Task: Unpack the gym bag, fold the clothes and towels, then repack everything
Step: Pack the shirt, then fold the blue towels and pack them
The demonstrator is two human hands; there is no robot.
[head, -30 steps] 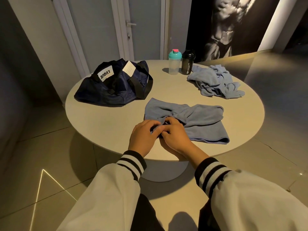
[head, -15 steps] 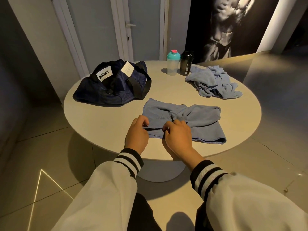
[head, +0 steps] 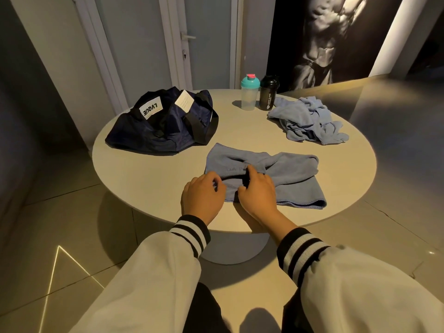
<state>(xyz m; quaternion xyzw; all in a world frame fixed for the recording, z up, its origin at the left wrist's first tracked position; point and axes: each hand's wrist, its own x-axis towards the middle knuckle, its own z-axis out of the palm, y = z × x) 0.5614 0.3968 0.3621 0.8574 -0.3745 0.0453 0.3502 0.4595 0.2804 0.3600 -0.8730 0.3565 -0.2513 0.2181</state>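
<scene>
At lower centre, left hand [head: 203, 200] and right hand [head: 258, 191] both pinch the half-folded blue towel [head: 290, 175]; gym bag [head: 163, 126] appears emptied (upper left), crumpled blue cloth [head: 308, 121] unfolded, repacking outstanding.

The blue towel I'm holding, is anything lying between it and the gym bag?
Nothing visible: only bare table separates the blue towel from the gym bag. The crumpled cloth sits off to the right.
</scene>
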